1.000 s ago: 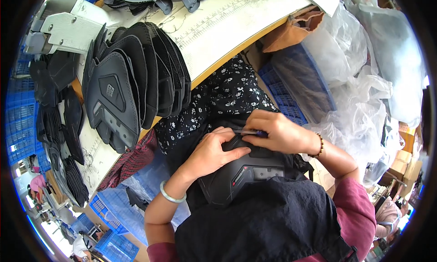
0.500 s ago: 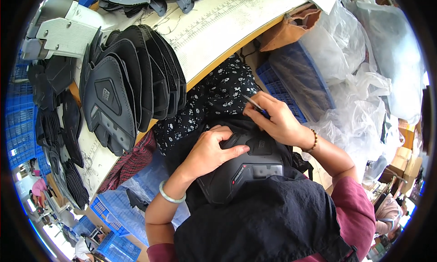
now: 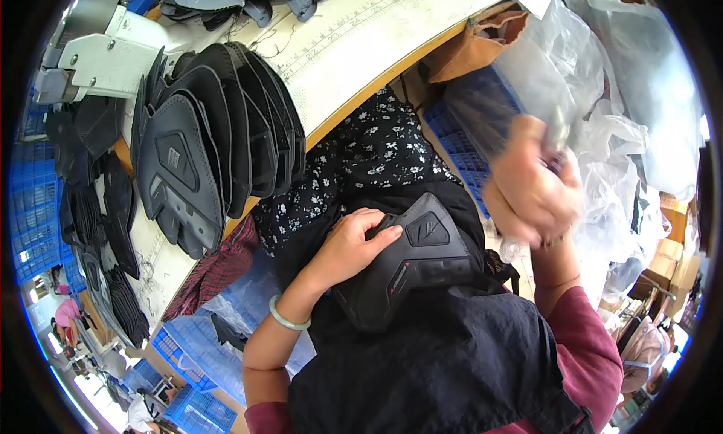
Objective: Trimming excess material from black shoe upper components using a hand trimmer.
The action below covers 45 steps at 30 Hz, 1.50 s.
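Observation:
A black shaped panel point(image 3: 376, 283) with stitched edges, a raised badge and a small red mark lies across my lap on a black apron point(image 3: 422, 359). My left hand point(image 3: 352, 240) grips its upper left edge, the thumb on top and the fingers curled round the rim. Raised off to the right, clear of the panel, my right hand point(image 3: 533, 181) is closed and smeared by motion. A small pointed metal tool, apparently thread snips point(image 3: 557, 132), sticks up from its fist; its blades are too blurred to make out.
Similar dark panels point(image 3: 181, 163) stand stacked on the white table point(image 3: 354, 50) at the left. Beyond them is a white machine part point(image 3: 105, 57). A brown pouch point(image 3: 482, 46) hangs at the table edge. Blue crates point(image 3: 459, 140) and clear plastic bags point(image 3: 640, 80) fill the right.
My right hand has swung up and to the right, away from the panel, with the snips still in it. The panel's badge corner is now uncovered. My left hand has barely moved.

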Motion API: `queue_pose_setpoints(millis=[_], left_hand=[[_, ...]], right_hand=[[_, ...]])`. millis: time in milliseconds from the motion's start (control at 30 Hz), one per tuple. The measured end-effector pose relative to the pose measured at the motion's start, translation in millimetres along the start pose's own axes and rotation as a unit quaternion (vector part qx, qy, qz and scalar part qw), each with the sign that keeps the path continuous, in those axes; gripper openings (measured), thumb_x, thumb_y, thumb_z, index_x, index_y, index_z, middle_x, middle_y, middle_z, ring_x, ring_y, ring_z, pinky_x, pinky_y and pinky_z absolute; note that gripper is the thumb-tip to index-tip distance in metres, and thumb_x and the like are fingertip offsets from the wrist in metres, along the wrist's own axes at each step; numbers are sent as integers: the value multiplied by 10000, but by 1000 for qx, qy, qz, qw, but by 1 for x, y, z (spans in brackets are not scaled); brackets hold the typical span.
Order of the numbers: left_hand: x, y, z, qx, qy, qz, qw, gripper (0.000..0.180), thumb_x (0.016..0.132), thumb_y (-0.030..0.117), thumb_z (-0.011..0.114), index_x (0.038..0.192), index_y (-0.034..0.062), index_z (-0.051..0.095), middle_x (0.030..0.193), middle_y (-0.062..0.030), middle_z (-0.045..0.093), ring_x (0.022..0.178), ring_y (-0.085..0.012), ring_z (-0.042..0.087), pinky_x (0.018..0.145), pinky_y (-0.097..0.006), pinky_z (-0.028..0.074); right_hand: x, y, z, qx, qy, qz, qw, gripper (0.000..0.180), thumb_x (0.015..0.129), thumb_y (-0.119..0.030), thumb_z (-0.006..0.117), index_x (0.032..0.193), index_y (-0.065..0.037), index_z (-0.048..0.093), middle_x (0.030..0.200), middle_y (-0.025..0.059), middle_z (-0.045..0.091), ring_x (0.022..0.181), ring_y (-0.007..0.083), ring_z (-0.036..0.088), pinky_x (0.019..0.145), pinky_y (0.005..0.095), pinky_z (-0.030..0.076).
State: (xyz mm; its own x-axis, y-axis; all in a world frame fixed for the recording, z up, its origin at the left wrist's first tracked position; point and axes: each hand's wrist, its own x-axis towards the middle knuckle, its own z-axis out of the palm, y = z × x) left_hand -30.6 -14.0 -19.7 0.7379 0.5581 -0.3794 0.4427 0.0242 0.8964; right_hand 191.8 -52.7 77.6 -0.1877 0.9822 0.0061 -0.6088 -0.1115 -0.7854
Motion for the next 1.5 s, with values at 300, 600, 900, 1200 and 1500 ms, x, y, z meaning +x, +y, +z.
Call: queue_pose_setpoints(millis=[300,600,900,1200,1500], left_hand=[[0,12,-3,8,5,83,996,238,800,170,694,750,-39,590,720,-115,555,719,-238,508,683,-344,420],[-3,20,-4,23,9,71,997,259,774,166,729,727,-37,577,680,-83,513,689,-198,471,665,-320,413],[1,11,4,30,38,122,991,293,771,160,731,675,-29,528,638,-67,450,636,-183,426,599,-323,396],[-4,21,-3,12,21,57,998,309,761,167,743,672,-34,526,645,-67,461,630,-194,420,588,-323,384],[-1,20,4,20,41,124,991,245,762,169,727,738,-40,603,706,-118,556,691,-243,515,651,-344,428]], right_hand=[[-1,58,-30,-517,-88,55,849,210,795,-123,661,925,36,620,871,167,592,808,315,614,721,355,490],[-4,76,-44,-567,12,23,823,118,814,-78,636,888,14,628,816,140,624,741,265,629,667,337,489],[-14,72,-26,-542,-77,0,837,171,809,-102,643,928,11,592,851,150,562,708,313,614,647,371,509],[-6,68,-57,-609,79,7,789,174,800,-92,662,921,-12,568,872,134,566,692,276,593,624,354,491],[-15,65,-22,-629,-134,-31,765,235,782,-105,636,938,28,521,858,133,502,634,296,606,554,357,518]])
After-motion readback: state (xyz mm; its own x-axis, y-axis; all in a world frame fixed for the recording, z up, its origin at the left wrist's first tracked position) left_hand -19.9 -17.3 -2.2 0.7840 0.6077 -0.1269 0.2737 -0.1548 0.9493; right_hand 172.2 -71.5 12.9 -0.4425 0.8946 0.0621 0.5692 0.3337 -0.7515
